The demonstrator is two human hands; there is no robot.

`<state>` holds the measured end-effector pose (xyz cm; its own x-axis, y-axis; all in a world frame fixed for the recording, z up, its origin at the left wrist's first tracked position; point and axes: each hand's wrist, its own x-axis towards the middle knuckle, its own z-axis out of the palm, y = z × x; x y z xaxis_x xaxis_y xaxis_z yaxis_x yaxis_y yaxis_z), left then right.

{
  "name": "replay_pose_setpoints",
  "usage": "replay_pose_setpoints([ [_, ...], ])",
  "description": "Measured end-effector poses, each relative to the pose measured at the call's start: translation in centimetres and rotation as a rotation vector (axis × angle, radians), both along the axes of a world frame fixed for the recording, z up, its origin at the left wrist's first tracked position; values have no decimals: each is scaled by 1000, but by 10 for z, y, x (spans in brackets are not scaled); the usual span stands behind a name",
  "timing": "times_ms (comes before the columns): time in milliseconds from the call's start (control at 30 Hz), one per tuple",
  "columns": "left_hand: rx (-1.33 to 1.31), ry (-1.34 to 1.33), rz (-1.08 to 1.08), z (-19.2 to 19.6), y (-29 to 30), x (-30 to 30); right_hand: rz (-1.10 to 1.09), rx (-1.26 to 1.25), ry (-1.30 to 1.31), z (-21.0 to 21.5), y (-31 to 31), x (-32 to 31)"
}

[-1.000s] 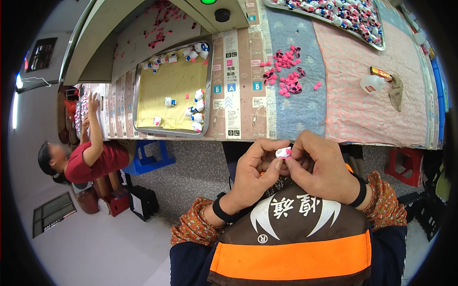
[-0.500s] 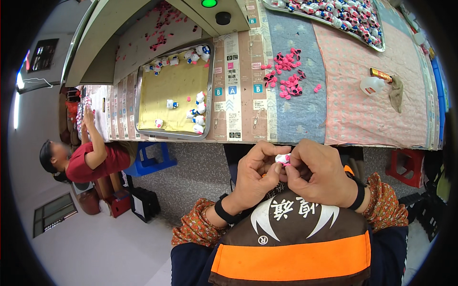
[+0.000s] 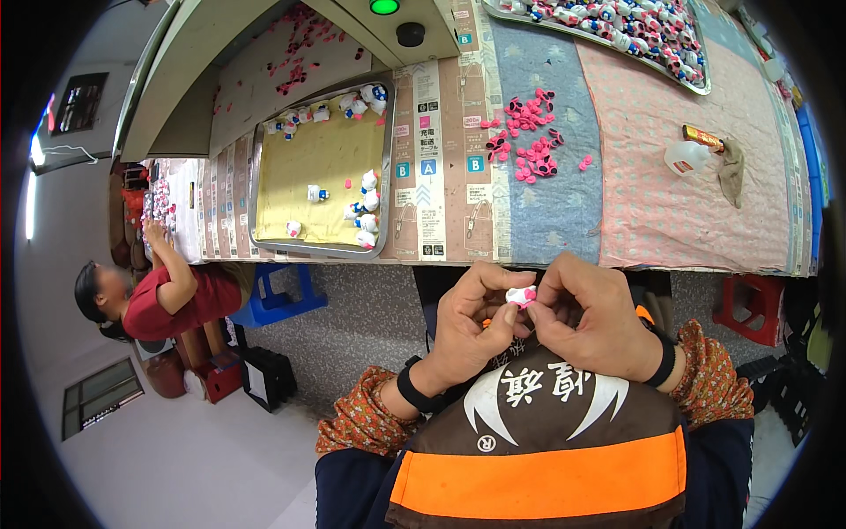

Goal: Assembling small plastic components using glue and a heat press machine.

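Small white figure (image 3: 520,296) (pink bow on top) pinched between both hands.

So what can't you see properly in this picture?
- Head view: the small white-and-pink toy piece is mostly covered by the left hand and right hand; its shape is unclear.
- The pile of small pink plastic bits is too small to tell apart.
- The long metal tray of tiny figures is cut off by the top edge.

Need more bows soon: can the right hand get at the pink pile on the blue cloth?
Probably yes: the pink pile lies uncovered, nothing between, but the right hand is holding the small white figure.
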<state>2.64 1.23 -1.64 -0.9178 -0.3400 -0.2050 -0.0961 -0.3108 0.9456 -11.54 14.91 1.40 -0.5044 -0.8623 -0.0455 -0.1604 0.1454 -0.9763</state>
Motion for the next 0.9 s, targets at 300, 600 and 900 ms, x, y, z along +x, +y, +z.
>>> replay_pose_setpoints([
  [300, 124, -28, -27, 4, -2, -1, 0, 100, -301, 1, -1, -6],
  [600, 176, -27, -59, 0, -3, 0, 41, 71, -393, -8, -1, -8],
  [900, 352, -8, -110, -10, -7, 1, 43, 78, -551, -9, 0, -10],
])
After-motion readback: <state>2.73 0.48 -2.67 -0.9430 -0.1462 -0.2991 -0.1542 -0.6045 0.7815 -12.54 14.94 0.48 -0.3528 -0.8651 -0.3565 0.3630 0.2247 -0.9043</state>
